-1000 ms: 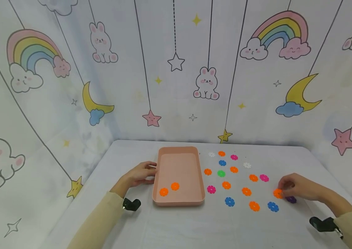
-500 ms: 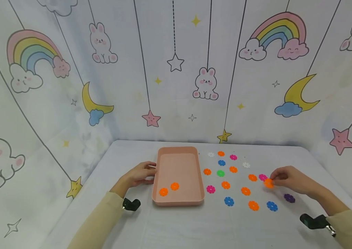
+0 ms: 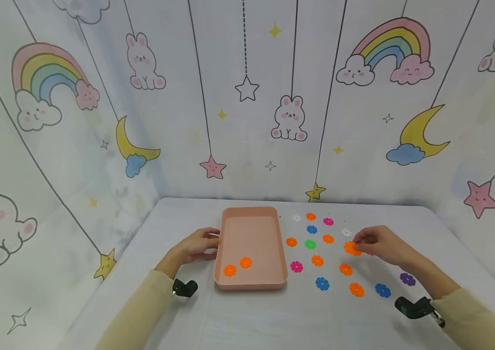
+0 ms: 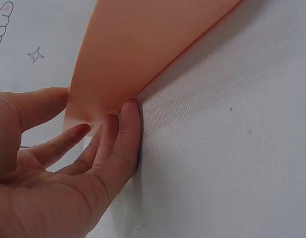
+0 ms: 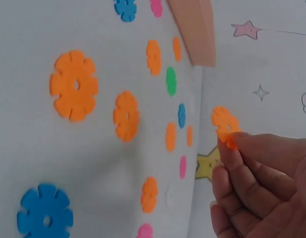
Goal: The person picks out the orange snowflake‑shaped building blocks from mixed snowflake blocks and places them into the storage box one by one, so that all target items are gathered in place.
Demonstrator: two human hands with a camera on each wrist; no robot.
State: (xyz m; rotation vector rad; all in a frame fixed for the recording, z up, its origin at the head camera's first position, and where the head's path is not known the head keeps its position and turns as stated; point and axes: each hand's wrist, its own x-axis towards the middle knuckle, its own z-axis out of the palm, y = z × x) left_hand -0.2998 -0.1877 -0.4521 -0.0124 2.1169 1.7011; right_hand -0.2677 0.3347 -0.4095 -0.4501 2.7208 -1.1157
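My right hand pinches an orange snowflake disc between thumb and fingertips, raised over the scattered discs. In the right wrist view this notched disc stands upright at the fingertips. It covers another orange disc in the head view, and the hand mostly hides a pink one. At the left, my left hand rests against the outer side of a shallow peach tray. In the left wrist view, lightly bent fingers touch the tray's wall, with the thumb at its edge. Inside the tray lie two orange discs.
Right of the tray, several discs are spread on the white tablecloth, among them a green disc, a blue disc, a purple disc and a white disc. A patterned curtain stands behind the table.
My right hand has lifted the orange disc from beside the purple one and carried it leftward, towards the tray. The left hand and tray have stayed in place.
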